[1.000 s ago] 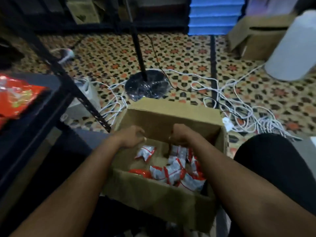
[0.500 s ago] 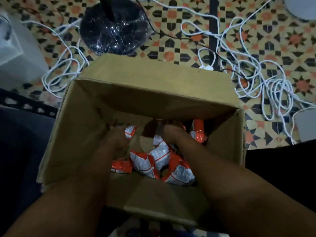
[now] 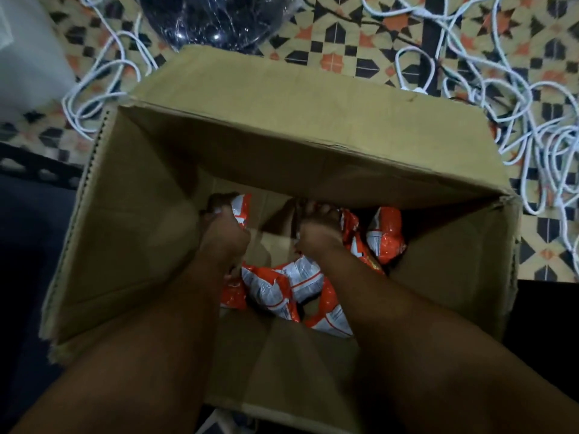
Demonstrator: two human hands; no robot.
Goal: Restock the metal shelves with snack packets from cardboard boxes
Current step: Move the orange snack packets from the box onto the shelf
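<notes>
An open cardboard box fills the view, with several orange and white snack packets lying on its bottom. Both my arms reach down into it. My left hand grips a packet at the far left of the pile. My right hand has its fingers curled round another orange packet near the far wall. One more packet stands against the box's right side.
The box stands on a patterned orange and black floor. Tangled white cables lie to the right and upper left. A black plastic-wrapped round base sits beyond the box. A perforated dark shelf rail runs at the left.
My view has dropped and closed in on the box. Both hands went from the box's rim down to the bottom and took hold of packets.
</notes>
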